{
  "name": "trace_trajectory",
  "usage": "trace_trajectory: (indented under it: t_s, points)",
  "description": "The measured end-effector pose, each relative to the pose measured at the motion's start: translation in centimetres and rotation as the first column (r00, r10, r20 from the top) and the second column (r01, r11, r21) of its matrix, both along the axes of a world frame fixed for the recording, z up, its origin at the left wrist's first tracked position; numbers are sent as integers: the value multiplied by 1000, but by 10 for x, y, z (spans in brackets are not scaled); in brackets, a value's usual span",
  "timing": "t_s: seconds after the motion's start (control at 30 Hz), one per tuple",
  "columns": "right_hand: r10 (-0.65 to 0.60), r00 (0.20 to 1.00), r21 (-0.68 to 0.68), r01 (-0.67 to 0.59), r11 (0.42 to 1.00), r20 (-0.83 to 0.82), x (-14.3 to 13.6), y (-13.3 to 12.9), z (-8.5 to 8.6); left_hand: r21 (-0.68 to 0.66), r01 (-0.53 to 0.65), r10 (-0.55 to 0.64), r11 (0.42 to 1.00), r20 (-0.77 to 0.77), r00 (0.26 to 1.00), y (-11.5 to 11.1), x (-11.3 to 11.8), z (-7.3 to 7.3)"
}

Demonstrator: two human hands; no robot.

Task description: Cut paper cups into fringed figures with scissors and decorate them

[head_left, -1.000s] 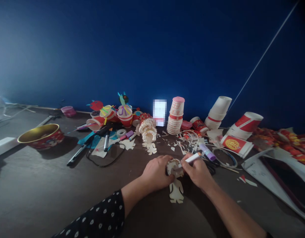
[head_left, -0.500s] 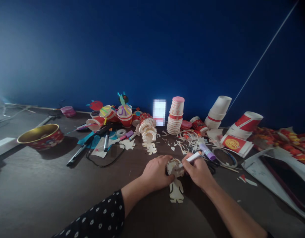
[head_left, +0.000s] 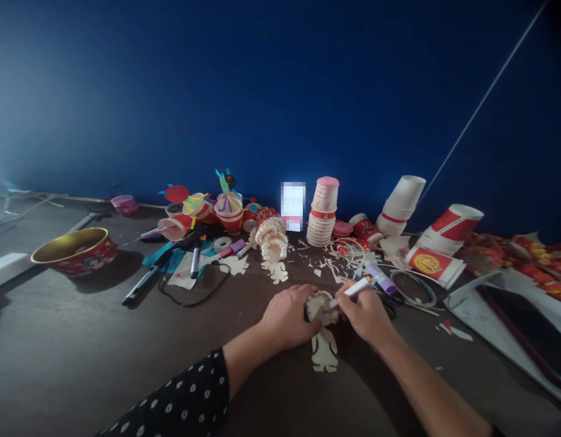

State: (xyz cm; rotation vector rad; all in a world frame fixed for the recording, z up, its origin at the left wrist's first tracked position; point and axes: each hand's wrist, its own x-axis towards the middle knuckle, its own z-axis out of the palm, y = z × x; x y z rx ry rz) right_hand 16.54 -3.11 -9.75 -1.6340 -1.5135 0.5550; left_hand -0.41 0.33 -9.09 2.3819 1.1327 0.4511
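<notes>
A pale cut-out paper figure (head_left: 325,352) with a rounded, frilled head lies on the dark table in front of me. My left hand (head_left: 289,317) is closed around the left side of that head, thumb at its lower edge. My right hand (head_left: 363,312) pinches a white marker pen (head_left: 356,286), its tip meeting the right part of the head. What the tip has drawn is too small to make out. Just beyond my hands stands a second frilled pale paper figure (head_left: 275,249) of the same kind.
At the back stand a tall stack of paper cups (head_left: 323,212) and several other cups. A gold-lined red bowl (head_left: 75,252) sits at left. Paper scraps, a purple glue stick (head_left: 381,279) and coiled wire lie right of centre, and a dark phone (head_left: 526,334) at far right.
The marker pen and my right hand have shifted very slightly. My left hand and the paper figure stay in the same place.
</notes>
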Motion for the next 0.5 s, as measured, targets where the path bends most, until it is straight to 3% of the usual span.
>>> trace_trajectory:
  t_s: [0.3,0.5]
  points:
    - [-34,989,-26,30,999,-143,0,0,0,5,3,-3,1000,24,1000,0,0,-1]
    - [-84,899,-31,78,996,-430,-2,-1,-1,8,4,-4,1000,19,1000,0,-1,-2]
